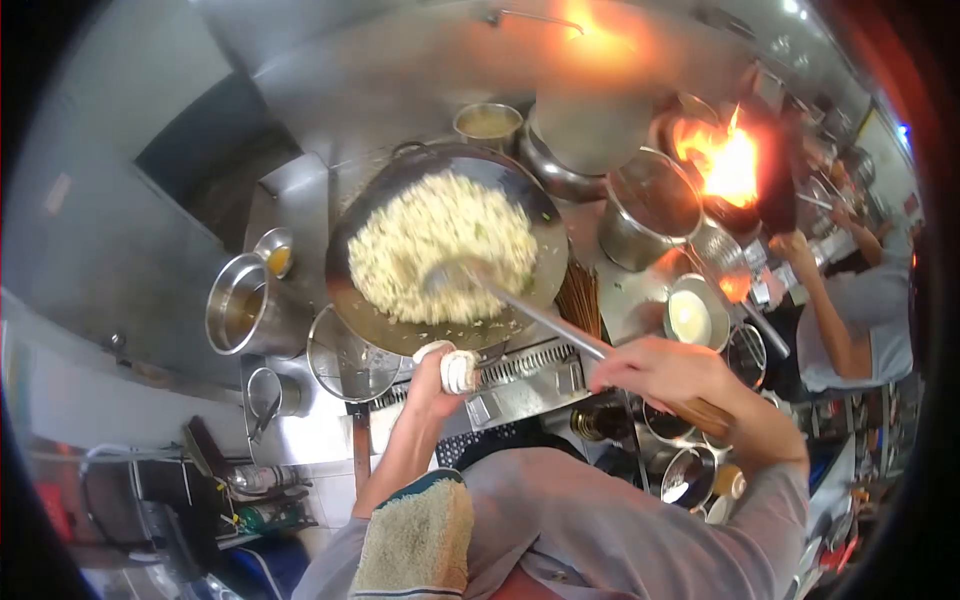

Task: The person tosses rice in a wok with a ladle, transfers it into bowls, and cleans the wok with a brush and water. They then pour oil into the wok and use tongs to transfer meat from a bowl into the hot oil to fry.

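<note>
A large dark wok holds a broad mound of pale yellow fried food with green bits. My left hand is closed around a white cloth at the wok's near rim. In my right hand is the wooden handle of a long metal ladle, slanting up to the left. The ladle's bowl rests in the food near the middle of the wok. A beige towel lies over my left upper arm.
Tall flames rise at a second burner, where a co-worker stands at the right. A steel pot and a round strainer sit left of the wok. Another pot and a bowl with white contents are to its right.
</note>
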### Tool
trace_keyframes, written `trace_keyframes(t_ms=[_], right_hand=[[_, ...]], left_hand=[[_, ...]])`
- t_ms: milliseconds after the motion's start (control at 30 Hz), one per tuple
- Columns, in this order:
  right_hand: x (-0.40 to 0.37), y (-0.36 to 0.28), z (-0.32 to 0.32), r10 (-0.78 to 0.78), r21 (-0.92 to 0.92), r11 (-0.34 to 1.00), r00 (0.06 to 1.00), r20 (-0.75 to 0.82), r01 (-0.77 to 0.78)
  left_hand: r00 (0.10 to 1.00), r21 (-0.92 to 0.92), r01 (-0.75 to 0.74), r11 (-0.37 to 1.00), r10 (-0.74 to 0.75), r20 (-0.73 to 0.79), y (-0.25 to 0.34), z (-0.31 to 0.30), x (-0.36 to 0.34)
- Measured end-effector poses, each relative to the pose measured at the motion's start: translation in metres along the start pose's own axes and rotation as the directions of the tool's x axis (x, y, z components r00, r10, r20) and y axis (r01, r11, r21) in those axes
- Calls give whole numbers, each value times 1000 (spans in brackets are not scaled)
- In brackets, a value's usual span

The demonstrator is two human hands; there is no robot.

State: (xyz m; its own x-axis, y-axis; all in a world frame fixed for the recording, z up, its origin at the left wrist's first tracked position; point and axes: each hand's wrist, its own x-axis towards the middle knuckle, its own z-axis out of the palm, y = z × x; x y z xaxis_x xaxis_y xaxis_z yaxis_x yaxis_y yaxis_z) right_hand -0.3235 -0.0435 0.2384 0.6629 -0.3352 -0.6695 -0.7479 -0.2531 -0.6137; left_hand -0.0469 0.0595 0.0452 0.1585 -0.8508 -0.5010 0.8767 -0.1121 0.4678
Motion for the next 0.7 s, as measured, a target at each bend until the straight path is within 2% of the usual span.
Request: trace_keyframes(t_ms=[33,67,100,133,167,200,267,333,367,400,500,567,600,667,700], right_hand=[[5,5,-1,-39,-23,999,999,-12,39],[15,14,5,-72,-34,997,997,-17,71],[29,25,14,-103,-41,994,994,-34,101],[56,35,27,-177,-18,984,978,-115,176],[84,40,36,-250,-14,967,947,-199,253],[96,36,47,-272,0,959,925,-264,282],[105,29,69,-312,24,937,863,-397,350],[79,22,66,-263,60,951,893,-365,304],[60,21,71,-222,93,960,920,-323,264],[47,23,74,-215,88,962,914,-343,260],[-23,16,59,-30,159,986,995,-100,45],[-53,26,49,14,116,993,997,74,-23],[-49,23,47,16,101,995,996,82,-24],[-8,18,55,14,22,1000,996,-91,-12],[25,21,57,-53,14,998,980,-193,57]], left_hand=[[995,17,31,999,-29,-93,9,-2,14],[990,-105,52,993,-65,-122,17,-3,37],[999,-154,35,987,-36,1,19,-22,74],[992,-211,28,977,-1,124,12,-39,96],[998,-92,-55,994,51,-41,-1,-19,72],[991,-4,-134,991,134,20,-27,-42,67],[994,30,-67,997,70,-85,-57,-52,14],[994,40,-50,998,53,-97,-59,-46,-9],[988,-64,-93,994,84,-131,-43,-35,-2],[999,-77,-15,997,12,-37,-17,-46,27],[993,-32,-6,999,2,-114,-10,-34,0],[998,34,0,999,2,-60,3,-5,-18],[997,28,2,1000,0,-81,10,-2,-8],[988,0,33,999,-33,-148,15,-5,25],[999,-67,-35,997,34,-7,0,-35,57]])
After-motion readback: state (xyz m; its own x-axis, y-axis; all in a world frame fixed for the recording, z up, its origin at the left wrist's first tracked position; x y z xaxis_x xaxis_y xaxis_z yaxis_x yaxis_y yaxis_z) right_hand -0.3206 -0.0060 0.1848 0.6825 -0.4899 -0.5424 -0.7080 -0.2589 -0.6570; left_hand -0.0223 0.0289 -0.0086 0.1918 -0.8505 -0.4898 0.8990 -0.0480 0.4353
